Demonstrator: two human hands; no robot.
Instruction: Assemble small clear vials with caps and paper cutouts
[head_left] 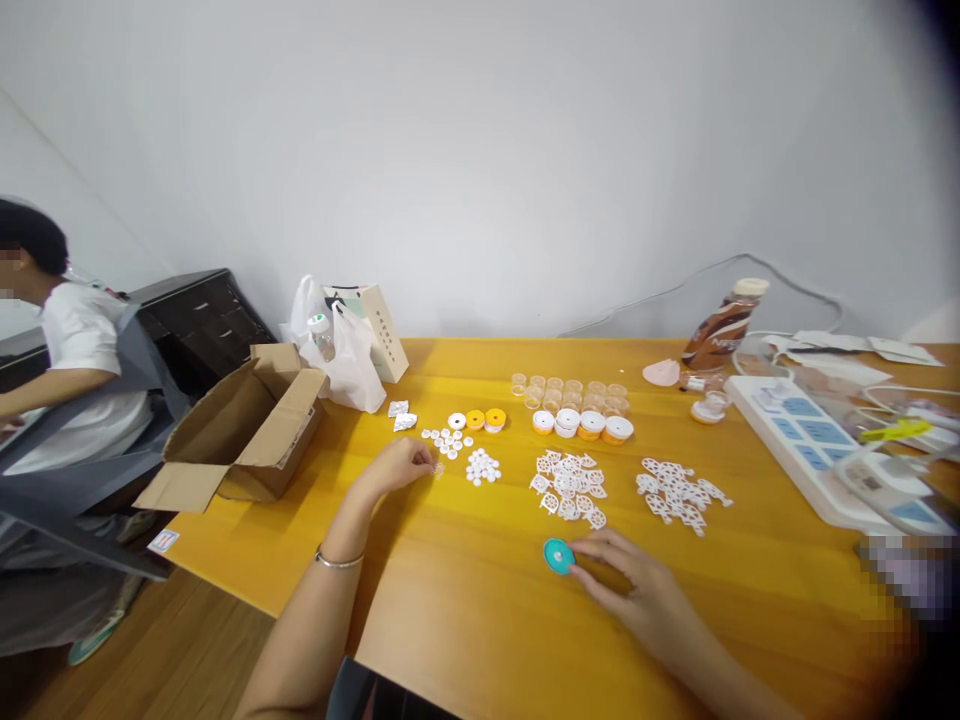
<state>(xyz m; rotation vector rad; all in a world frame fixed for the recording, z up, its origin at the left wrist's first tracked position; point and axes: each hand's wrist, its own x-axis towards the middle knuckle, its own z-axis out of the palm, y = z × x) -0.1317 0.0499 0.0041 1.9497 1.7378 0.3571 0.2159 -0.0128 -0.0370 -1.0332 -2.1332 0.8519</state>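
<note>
A round teal disc [559,556] with a small pale centre is pinched at its edge by my right hand [626,580], low over the table. My left hand [401,466], with a metal bangle at the wrist, has its fingertips together at a little heap of tiny beige pieces [439,469]; what they grip is too small to see. Small white ring-like parts [448,441] and a pile of white round caps [482,467] lie just beyond and right of that hand. Nearer my right hand is a pile of white spoked plastic parts [570,485].
Clear cups [574,392] stand in rows behind white-and-orange round cases [577,423]. More white parts [679,490] lie right, near a power strip [795,440] and a bottle [724,328]. An open cardboard box [247,430] and bags [352,350] stand left. A person [82,340] sits beyond.
</note>
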